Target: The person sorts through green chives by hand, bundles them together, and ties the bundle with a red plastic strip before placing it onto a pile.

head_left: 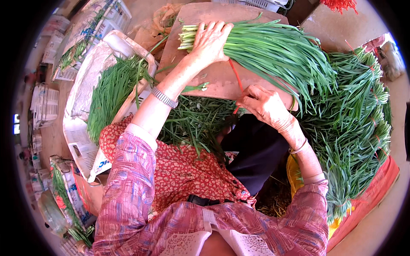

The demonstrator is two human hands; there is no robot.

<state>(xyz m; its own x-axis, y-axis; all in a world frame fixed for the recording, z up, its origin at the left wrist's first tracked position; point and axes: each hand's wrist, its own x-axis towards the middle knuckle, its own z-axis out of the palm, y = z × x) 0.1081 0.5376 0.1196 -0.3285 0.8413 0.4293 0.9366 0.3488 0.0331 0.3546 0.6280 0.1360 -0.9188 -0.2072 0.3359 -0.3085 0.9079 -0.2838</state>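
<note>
A thick bunch of garlic chives lies across a brown board, pale cut ends to the left and green leaves fanning right. My left hand is closed over the bunch near those ends, pressing it on the board. From under the bunch a red tie runs down to my right hand. My right fingers pinch this tie near the board's front edge, and a short end of it sticks out below them. A few loose chive stems lie on the board below my left wrist.
At left stands a white plastic crate with loose chives. Several tied chive bunches are piled at right over a red sheet. Loose leaves cover my lap area. More filled crates stand at far left.
</note>
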